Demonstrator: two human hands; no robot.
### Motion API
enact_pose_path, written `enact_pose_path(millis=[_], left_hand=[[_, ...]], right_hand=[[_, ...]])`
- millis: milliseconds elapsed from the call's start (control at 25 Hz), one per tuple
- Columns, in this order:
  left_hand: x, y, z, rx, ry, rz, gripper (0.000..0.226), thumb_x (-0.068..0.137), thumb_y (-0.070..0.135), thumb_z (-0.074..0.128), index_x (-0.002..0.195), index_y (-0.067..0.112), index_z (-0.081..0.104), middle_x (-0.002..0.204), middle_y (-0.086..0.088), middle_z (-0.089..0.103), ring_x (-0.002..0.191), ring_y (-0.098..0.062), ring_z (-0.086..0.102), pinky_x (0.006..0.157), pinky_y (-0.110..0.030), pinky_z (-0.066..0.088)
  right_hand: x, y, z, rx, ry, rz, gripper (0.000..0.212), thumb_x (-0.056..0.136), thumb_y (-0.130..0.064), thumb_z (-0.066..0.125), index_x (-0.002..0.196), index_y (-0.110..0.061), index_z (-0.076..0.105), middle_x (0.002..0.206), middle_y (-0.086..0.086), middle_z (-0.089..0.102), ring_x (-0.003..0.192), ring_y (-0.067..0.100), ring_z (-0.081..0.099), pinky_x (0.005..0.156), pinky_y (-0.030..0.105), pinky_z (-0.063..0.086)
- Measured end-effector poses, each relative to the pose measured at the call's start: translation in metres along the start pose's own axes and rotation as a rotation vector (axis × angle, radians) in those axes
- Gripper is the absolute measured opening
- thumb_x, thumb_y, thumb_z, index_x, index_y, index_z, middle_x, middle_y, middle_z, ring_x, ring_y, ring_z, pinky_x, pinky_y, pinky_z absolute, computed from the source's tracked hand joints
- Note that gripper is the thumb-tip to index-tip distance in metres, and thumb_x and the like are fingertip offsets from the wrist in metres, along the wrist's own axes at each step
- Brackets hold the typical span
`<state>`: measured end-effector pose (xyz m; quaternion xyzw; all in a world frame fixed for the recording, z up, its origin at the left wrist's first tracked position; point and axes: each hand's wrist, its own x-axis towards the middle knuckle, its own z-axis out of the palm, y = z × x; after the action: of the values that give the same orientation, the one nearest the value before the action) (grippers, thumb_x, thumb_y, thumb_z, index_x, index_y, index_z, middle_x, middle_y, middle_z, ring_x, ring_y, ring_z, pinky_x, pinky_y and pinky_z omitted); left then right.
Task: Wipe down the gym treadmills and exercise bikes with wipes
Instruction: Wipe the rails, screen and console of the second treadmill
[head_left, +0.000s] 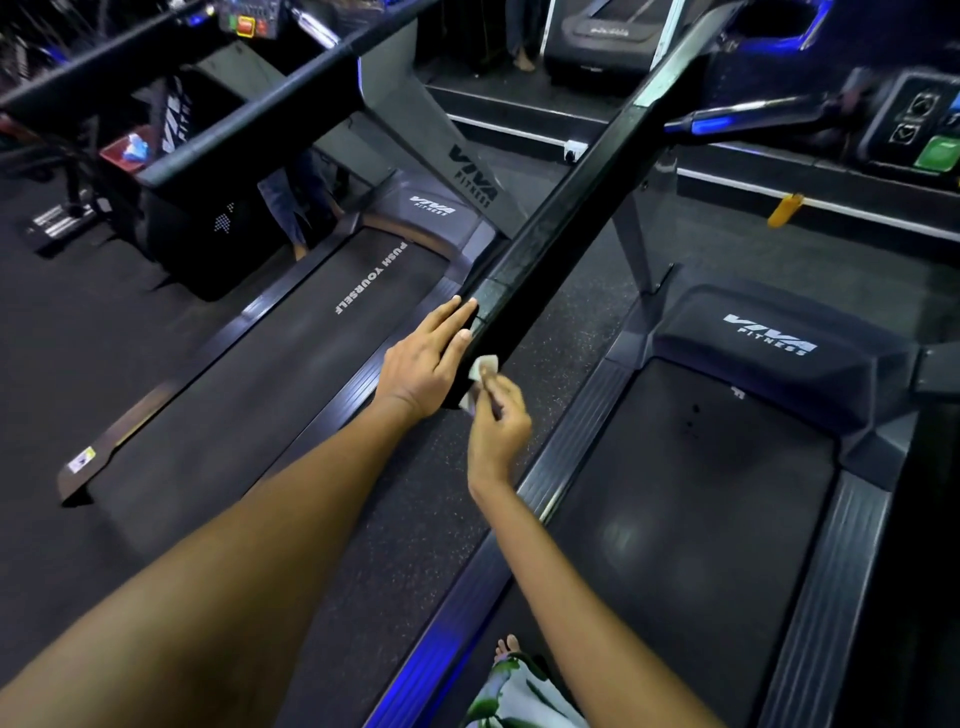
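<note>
A long black treadmill handrail (561, 218) runs diagonally from the centre up to the top right. My left hand (426, 358) rests flat against the rail's near end, fingers straight and together, holding nothing. Just below it, my right hand (496, 421) pinches a small white wipe (480, 374) against the underside of the rail's end. The left treadmill's belt (291, 374) reads "PUSH YOURSELF". The right treadmill's belt (691, 488) lies under my right forearm.
Speckled rubber floor (395, 545) separates the two treadmills. A control console (914, 124) with a green button sits at the top right. A red tray holding blue wipes (127, 150) rests on the left machine's console. My bare foot (506, 647) stands on the right treadmill's side rail.
</note>
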<state>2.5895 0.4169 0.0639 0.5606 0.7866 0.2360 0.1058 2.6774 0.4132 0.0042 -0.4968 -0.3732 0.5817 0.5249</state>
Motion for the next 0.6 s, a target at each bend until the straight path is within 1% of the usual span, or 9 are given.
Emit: enact_pose_path(millis=[40, 80, 160, 200, 280, 400, 480, 520, 600], left_hand=[[0.000, 0.000, 0.000, -0.001, -0.001, 0.000, 0.047, 0.095, 0.046, 0.026, 0.141, 0.042, 0.036, 0.150, 0.020, 0.031, 0.132, -0.003, 0.037, 0.089, -0.023, 0.035], [0.000, -0.001, 0.000, 0.000, -0.003, -0.002, 0.049, 0.093, 0.048, 0.026, 0.141, 0.043, 0.036, 0.150, 0.020, 0.031, 0.132, -0.002, 0.036, 0.089, -0.023, 0.035], [0.001, 0.000, 0.000, 0.001, -0.008, -0.012, 0.052, 0.090, 0.051, 0.024, 0.141, 0.044, 0.036, 0.150, 0.020, 0.031, 0.133, -0.002, 0.035, 0.090, -0.023, 0.033], [0.002, 0.000, 0.001, 0.002, -0.010, -0.020, 0.053, 0.090, 0.052, 0.024, 0.141, 0.044, 0.036, 0.150, 0.020, 0.032, 0.133, -0.002, 0.035, 0.090, -0.023, 0.032], [0.001, -0.001, 0.002, 0.005, -0.007, -0.029, 0.053, 0.089, 0.052, 0.024, 0.141, 0.045, 0.036, 0.149, 0.019, 0.033, 0.133, -0.003, 0.035, 0.091, -0.023, 0.032], [0.002, -0.002, 0.003, 0.019, -0.011, -0.026, 0.053, 0.089, 0.053, 0.026, 0.141, 0.046, 0.034, 0.149, 0.018, 0.034, 0.132, -0.004, 0.036, 0.092, -0.023, 0.032], [0.002, -0.002, 0.003, 0.036, -0.009, -0.023, 0.053, 0.089, 0.053, 0.027, 0.142, 0.047, 0.032, 0.149, 0.017, 0.034, 0.132, -0.005, 0.037, 0.093, -0.026, 0.033], [0.002, -0.002, 0.002, 0.047, -0.009, -0.023, 0.054, 0.088, 0.053, 0.028, 0.142, 0.046, 0.031, 0.148, 0.017, 0.035, 0.132, -0.006, 0.037, 0.093, -0.027, 0.033], [0.002, -0.002, 0.004, 0.062, -0.008, -0.021, 0.056, 0.087, 0.053, 0.031, 0.142, 0.046, 0.031, 0.148, 0.016, 0.036, 0.131, -0.007, 0.039, 0.094, -0.028, 0.035]], right_hand=[[-0.007, 0.004, -0.004, 0.013, -0.016, 0.031, 0.021, 0.089, 0.004, 0.057, 0.107, 0.002, 0.067, 0.095, -0.002, 0.062, 0.081, -0.009, 0.059, 0.073, 0.007, 0.045], [-0.004, 0.006, -0.005, 0.025, -0.011, 0.074, 0.019, 0.090, 0.001, 0.057, 0.106, 0.002, 0.068, 0.097, 0.003, 0.064, 0.081, -0.006, 0.059, 0.073, 0.007, 0.045], [0.021, 0.003, 0.000, 0.035, 0.050, 0.145, 0.019, 0.091, -0.007, 0.058, 0.102, 0.004, 0.069, 0.100, 0.012, 0.065, 0.081, 0.003, 0.060, 0.071, 0.011, 0.046], [0.036, -0.001, 0.004, 0.053, 0.083, 0.166, 0.020, 0.091, -0.008, 0.059, 0.103, 0.004, 0.069, 0.100, 0.012, 0.066, 0.083, 0.008, 0.061, 0.071, 0.014, 0.047], [0.051, -0.008, 0.009, 0.083, 0.114, 0.142, 0.018, 0.089, -0.002, 0.061, 0.104, 0.003, 0.069, 0.100, 0.007, 0.066, 0.087, 0.010, 0.061, 0.075, 0.015, 0.049], [0.034, 0.003, 0.001, 0.024, 0.029, 0.085, 0.019, 0.084, 0.004, 0.063, 0.101, 0.003, 0.070, 0.096, 0.006, 0.066, 0.087, 0.010, 0.061, 0.081, 0.021, 0.051], [0.028, 0.018, -0.007, -0.018, -0.032, 0.108, 0.013, 0.085, 0.000, 0.064, 0.096, 0.001, 0.070, 0.089, 0.009, 0.066, 0.082, 0.014, 0.060, 0.080, 0.028, 0.050], [0.035, 0.022, -0.007, -0.025, -0.033, 0.152, 0.011, 0.087, -0.004, 0.064, 0.094, 0.001, 0.070, 0.086, 0.010, 0.065, 0.080, 0.015, 0.059, 0.079, 0.031, 0.049], [0.059, 0.017, -0.005, -0.019, 0.006, 0.240, 0.015, 0.089, -0.011, 0.062, 0.095, 0.000, 0.070, 0.087, 0.009, 0.066, 0.081, 0.014, 0.057, 0.079, 0.033, 0.048]])
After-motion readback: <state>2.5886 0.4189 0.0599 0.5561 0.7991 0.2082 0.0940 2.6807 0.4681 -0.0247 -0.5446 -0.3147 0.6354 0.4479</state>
